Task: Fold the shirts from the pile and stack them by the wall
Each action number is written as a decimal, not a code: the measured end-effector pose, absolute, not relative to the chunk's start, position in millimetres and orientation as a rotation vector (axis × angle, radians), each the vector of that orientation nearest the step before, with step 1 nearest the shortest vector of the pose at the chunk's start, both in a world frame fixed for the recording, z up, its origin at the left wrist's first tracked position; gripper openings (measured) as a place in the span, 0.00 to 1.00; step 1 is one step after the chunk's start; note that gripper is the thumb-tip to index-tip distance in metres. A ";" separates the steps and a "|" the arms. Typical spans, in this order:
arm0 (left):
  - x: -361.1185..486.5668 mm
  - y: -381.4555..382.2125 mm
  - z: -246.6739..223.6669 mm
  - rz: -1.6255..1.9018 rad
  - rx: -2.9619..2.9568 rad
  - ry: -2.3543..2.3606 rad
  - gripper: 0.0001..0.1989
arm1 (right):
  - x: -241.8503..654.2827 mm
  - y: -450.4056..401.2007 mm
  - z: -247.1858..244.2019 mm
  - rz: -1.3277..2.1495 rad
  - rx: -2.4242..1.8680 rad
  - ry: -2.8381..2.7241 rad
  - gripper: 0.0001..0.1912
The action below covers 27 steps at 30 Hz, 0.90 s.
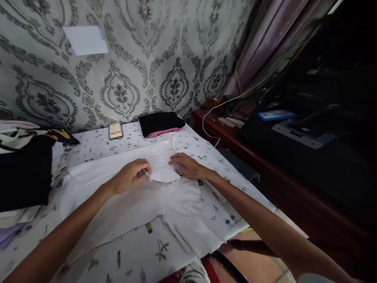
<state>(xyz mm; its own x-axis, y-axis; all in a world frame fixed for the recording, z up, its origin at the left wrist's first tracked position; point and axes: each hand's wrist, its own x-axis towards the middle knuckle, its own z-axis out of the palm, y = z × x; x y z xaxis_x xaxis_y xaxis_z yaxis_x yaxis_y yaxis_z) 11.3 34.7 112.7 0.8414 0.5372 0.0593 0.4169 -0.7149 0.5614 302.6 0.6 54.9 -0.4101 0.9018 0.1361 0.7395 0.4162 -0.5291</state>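
A white garment (123, 212) lies spread on the patterned bed sheet, its upper part folded over and its near right part gathered in creases. My left hand (131, 175) is closed on the garment's folded edge, fingers curled around the cloth. A small dark striped patch (141, 173) shows by those fingers; I cannot make out what it is. Across from it, my right hand (190, 166) rests on the right side of the fold. Its fingers are stretched and apart, touching the cloth.
A folded black garment with pink edging (160, 124) lies near the wall, beside a small card-like item (116, 129). Stacked clothes (25, 169) are at the left. A dark red wooden cabinet (265, 173) stands right of the bed, with a white cable (204, 125) hanging down.
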 end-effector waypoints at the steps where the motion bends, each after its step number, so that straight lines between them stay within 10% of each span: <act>1: 4.8 34.7 112.5 0.231 2.480 0.688 0.08 | 301.3 0.5 55.4 0.535 -1.402 -2.270 0.21; 27: 26.6 19.5 102.4 0.064 2.795 0.765 0.11 | 311.4 34.6 53.8 0.477 -1.757 -1.785 0.13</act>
<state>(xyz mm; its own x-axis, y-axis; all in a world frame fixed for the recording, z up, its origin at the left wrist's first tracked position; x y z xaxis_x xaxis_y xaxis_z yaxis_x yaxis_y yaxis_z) 26.6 19.5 102.4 0.8618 0.5069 -0.0214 0.4962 -0.8333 0.2438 311.4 34.6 53.8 0.0388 0.9872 0.1550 0.7784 0.0674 -0.6242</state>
